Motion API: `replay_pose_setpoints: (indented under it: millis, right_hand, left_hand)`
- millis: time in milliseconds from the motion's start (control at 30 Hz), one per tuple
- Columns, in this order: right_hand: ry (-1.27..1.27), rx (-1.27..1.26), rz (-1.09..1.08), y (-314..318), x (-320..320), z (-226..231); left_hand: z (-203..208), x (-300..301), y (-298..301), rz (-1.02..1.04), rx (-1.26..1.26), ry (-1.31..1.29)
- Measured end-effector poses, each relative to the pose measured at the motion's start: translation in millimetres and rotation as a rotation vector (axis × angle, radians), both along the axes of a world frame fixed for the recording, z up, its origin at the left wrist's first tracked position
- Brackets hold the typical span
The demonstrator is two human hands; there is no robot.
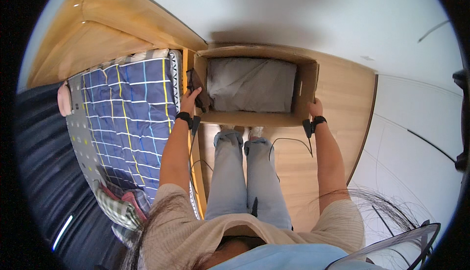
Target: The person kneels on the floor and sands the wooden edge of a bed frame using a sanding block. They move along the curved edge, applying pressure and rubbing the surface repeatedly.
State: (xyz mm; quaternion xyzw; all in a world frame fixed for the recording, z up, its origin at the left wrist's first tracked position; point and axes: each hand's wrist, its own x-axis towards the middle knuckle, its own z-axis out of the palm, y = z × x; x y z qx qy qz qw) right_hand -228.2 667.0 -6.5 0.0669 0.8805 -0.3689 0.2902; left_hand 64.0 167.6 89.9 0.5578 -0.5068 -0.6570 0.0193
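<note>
An open cardboard box is held in front of my legs, above the floor. Grey wrinkled sheet-like material covers most of its bottom. My left hand grips the box's left side, thumb over the edge. A black item lies along that side by my fingers; its kind is unclear. On the opposite side, my right hand is closed on the right wall near the front corner, its fingers partly hidden. A slot-shaped hole shows in that wall. Both wrists wear black bands with small devices and cables.
To the left is a bed with a blue checked quilt and wooden frame; crumpled checked cloth lies on its near end. A dark curtain hangs beyond. White wall lies ahead, white cabinets right, above wooden floor.
</note>
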Motion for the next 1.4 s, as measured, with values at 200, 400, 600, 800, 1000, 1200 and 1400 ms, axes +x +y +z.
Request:
replay_pose_setpoints:
  millis: [200, 400, 600, 800, 1000, 1200, 1400]
  right_hand:
    - [0.016, 0.147, 0.093, -4, -3, 8]
    - [0.104, 0.303, 0.138, -15, -3, 4]
    - [0.121, 0.321, 0.009, -33, 5, 17]
    - [0.169, 0.281, -0.106, -49, 16, 39]
    - [0.193, 0.265, -0.118, -45, 17, 47]
    - [0.218, 0.197, -0.157, -14, 17, 63]
    - [0.267, 0.204, -0.189, 42, 9, 87]
  left_hand:
    - [-20, -12, -7, -0.196, -0.054, -0.124]
    - [-47, -24, -10, -0.451, -0.392, -0.328]
    - [-48, -30, 0, -0.502, -0.593, -0.396]
    - [-41, -35, 1, -0.447, -0.506, -0.389]
    - [-42, -36, 18, -0.352, -0.711, -0.456]
    - [-31, -44, 45, -0.327, -0.645, -0.394]
    - [2, -78, 93, -0.398, -0.622, -0.468]
